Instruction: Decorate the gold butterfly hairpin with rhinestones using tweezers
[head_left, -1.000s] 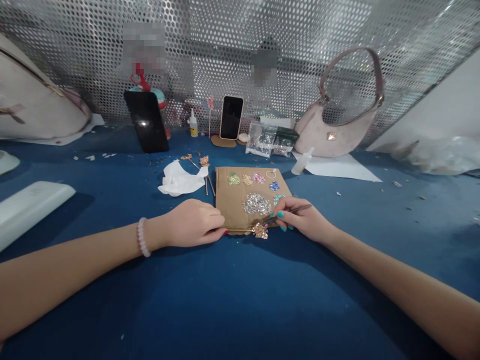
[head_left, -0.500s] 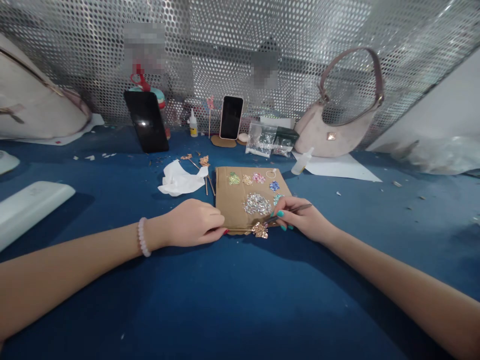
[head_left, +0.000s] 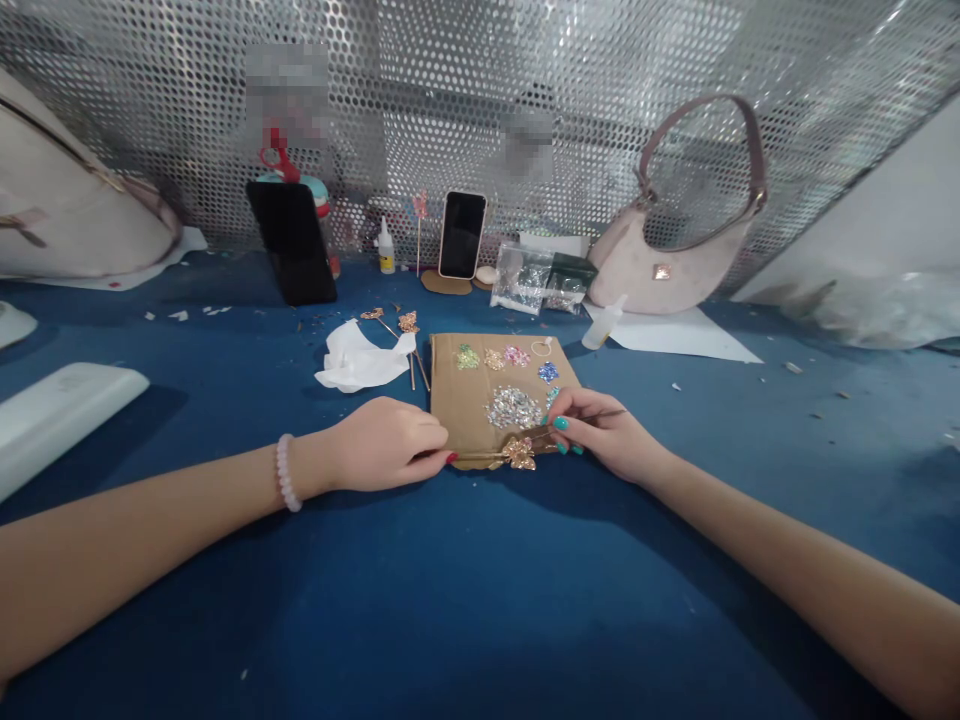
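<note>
Tweezers (head_left: 581, 421) were pinched between the fingers of the right hand (head_left: 600, 437), tips angled down toward the gold butterfly hairpin (head_left: 519, 452) at the near edge of the cardboard sheet (head_left: 459, 400). The left hand (head_left: 386, 445) lay curled at the sheet's near left corner, fingertips closed on what looked like the pin's thin stem, though that grip was hard to make out. The butterfly itself sat right on the cardboard's near edge, just beside the right hand's fingertips.

As for progress: a heap of silver rhinestones (head_left: 513, 407) lay in the middle of the sheet, with small piles of green (head_left: 467, 357), gold (head_left: 494, 359), pink (head_left: 517, 355) and blue (head_left: 548, 372) stones along its far edge, all seemingly well stocked. Whether any stones were already set on the butterfly was too small to tell. Two more gold hairpins (head_left: 406, 329) lay beyond the sheet's far left corner, beside a crumpled white tissue (head_left: 360, 358) on the blue desk (head_left: 480, 600). A small glue bottle (head_left: 604, 322) lay tipped just off the far right corner.
</note>
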